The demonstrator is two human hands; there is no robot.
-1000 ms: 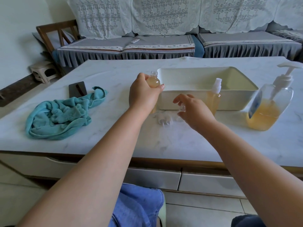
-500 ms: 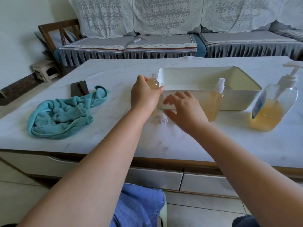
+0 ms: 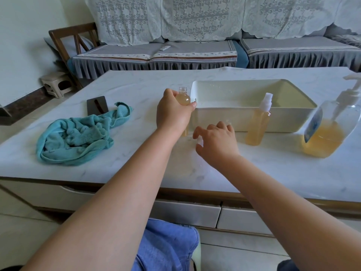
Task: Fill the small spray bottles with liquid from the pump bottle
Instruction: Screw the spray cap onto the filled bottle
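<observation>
Since the earlier frame the right hand (image 3: pixel 215 140) has dropped to the bench (image 3: pixel 136 87), fingers loosely spread over the loose cap, gripping nothing visible. Going left to right: the left hand (image 3: pixel 172 113) grips the filled uncapped bottle (image 3: pixel 183 97); right of it stands the capped spray bottle (image 3: pixel 257 124), full; far right, the pump bottle (image 3: pixel 330 132). Filling looks done; capping remains.

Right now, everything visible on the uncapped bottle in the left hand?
The uncapped spray bottle is small, clear plastic by its look, with a bare threaded neck and no sprayer on it. Amber liquid fills it to the shoulder. It stands upright on the marble table, beside the left end of the white tub. The left hand grips its body, hiding most of it.
</observation>
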